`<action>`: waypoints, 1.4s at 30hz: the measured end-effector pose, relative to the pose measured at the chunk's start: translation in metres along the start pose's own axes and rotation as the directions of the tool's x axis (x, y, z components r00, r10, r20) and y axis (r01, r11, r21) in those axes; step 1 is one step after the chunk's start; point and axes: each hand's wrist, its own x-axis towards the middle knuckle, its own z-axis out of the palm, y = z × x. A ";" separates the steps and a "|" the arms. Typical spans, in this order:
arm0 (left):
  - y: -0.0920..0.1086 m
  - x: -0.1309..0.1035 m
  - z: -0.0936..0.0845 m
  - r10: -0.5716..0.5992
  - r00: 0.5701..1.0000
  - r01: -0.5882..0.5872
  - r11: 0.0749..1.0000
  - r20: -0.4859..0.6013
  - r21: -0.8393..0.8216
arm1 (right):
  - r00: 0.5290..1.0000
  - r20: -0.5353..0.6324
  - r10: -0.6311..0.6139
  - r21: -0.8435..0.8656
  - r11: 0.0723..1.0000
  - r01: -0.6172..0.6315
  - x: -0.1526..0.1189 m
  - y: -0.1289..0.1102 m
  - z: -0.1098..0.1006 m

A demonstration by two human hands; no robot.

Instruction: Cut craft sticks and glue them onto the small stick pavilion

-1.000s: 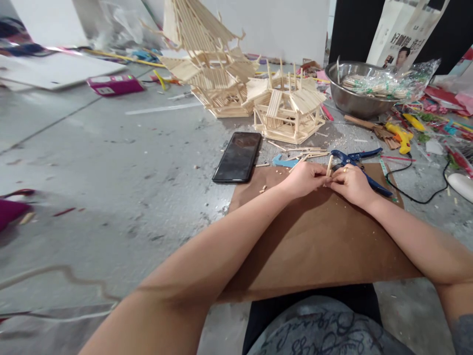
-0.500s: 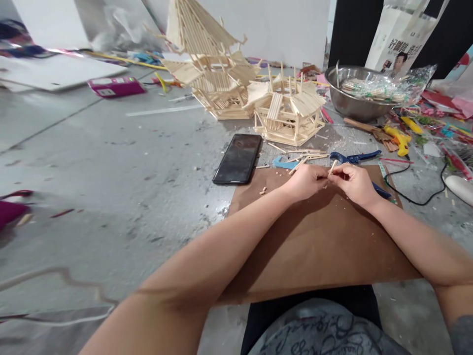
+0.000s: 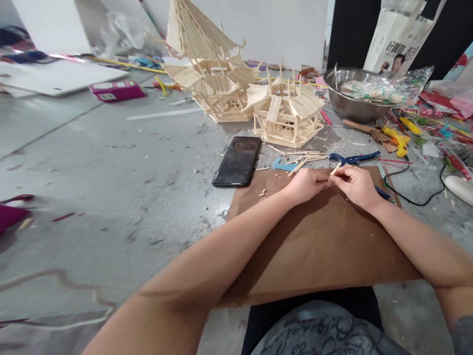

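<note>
A short wooden stick [image 3: 335, 169] stands tilted between the thumb and fingers of my right hand [image 3: 356, 186]. My left hand [image 3: 306, 185] meets it from the other side, its fingers closed at the stick's lower end; what lies inside that pinch is hidden. Both hands are above the front board, a brown sheet [image 3: 325, 241]. Just beyond them lie loose wooden sticks [image 3: 308, 157], a light-blue flat piece [image 3: 285, 164] and dark-blue pliers [image 3: 354, 159], whose lower handle is partly behind my right hand.
Behind the sticks stand a small stick-built pavilion [image 3: 288, 118] and a taller stick tower [image 3: 218, 74]. A black phone [image 3: 237, 161] lies at the board's left corner. To the right are a metal bowl [image 3: 360, 109], a yellow glue gun [image 3: 397, 139] and its black cord [image 3: 417, 202].
The stick leans slightly further to the right between my fingers. Both hands stay at nearly the same spot, and the view has shifted a little.
</note>
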 end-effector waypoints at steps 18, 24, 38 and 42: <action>-0.002 0.001 -0.001 -0.103 0.990 0.105 0.994 0.101 -0.013 | 0.995 0.094 -0.030 -0.069 0.997 0.037 -0.001 0.000 0.003; 0.001 0.001 -0.012 -0.227 0.969 0.237 0.965 0.098 -0.116 | 0.999 -0.001 0.044 -0.429 0.902 -0.040 0.007 0.015 -0.018; -0.004 0.006 -0.014 -0.173 0.978 0.162 0.982 -0.114 -0.095 | 0.840 0.155 0.521 -0.849 0.505 -0.157 0.012 0.021 -0.039; -0.006 0.006 -0.013 -0.174 0.969 0.154 0.981 -0.175 -0.119 | 0.889 0.031 0.457 -0.738 0.610 -0.289 0.016 0.020 -0.041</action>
